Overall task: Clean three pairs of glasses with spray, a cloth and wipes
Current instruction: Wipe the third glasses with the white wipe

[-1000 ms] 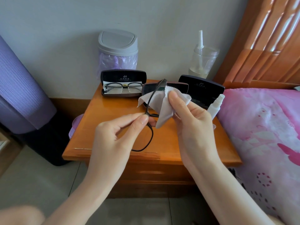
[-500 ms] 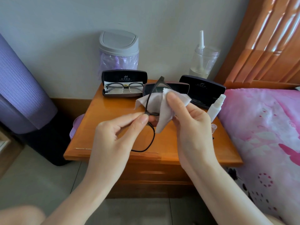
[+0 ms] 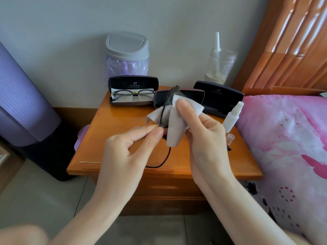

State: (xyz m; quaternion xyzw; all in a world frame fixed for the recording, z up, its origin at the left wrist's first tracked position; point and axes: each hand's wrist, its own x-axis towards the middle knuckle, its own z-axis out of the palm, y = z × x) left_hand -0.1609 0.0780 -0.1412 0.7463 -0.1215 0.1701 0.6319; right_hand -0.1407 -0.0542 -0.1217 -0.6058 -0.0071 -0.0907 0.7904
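Cloth (image 3: 177, 128) shifted on frame (image 3: 163, 113), specs (image 3: 134, 94) in case (image 3: 133, 82)

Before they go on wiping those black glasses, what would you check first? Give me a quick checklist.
1. Left hand pinches the black glasses by the frame: ok.
2. Right hand holds the cloth wrapped over the upper lens: ok.
3. Lens wiped clean: cannot tell.
4. Spray bottle upright on the nightstand, its cap lying beside it: ok.
5. Second pair resting in the open case: ok.
6. Third pair located: cannot tell.
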